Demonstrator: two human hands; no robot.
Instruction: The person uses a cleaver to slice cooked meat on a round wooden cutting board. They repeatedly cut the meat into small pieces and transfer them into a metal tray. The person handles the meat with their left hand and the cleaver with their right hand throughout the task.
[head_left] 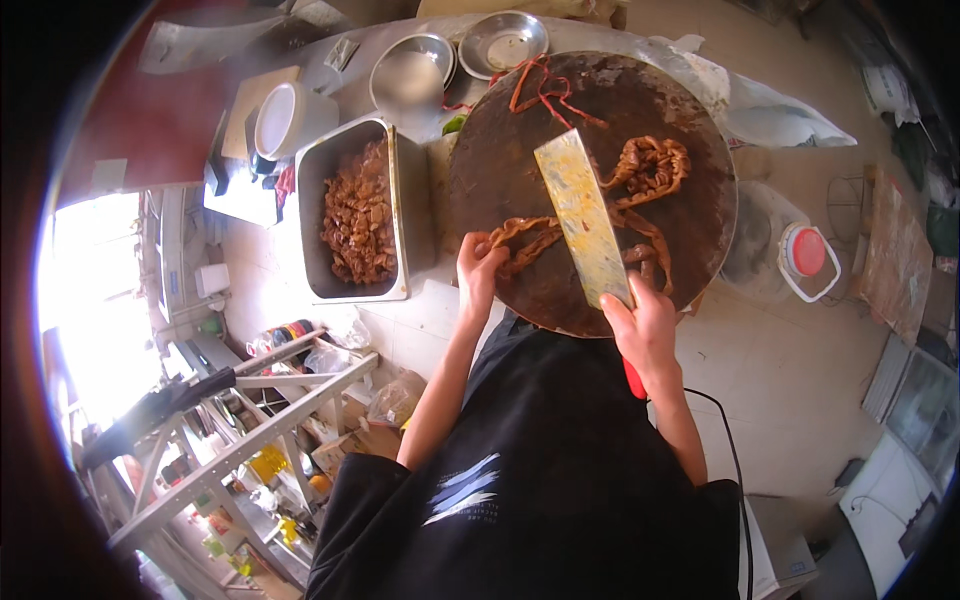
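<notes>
My right hand (645, 328) is closed round the red handle of a broad cleaver (578, 210). Its blade is smeared yellowish and lies slantwise over the round, dark chopping block (520, 135). At the block's left edge my left hand (480, 268) pinches the end of a long brown strip of meat (530, 240), which looks like cooked intestine. The blade hides part of that strip. To the right of the cleaver lie more brown strips (650, 240), and beyond them a coiled heap of the same meat (652, 168). Red string (540, 95) lies loose on the block's far side.
A deep metal pan (400, 225) of brown meat pieces stands left of the block. Metal bowls (412, 70) and a white tub (290, 120) sit behind. A clear container with a red lid (805, 250) is at right; a metal rack (240, 450) stands lower left.
</notes>
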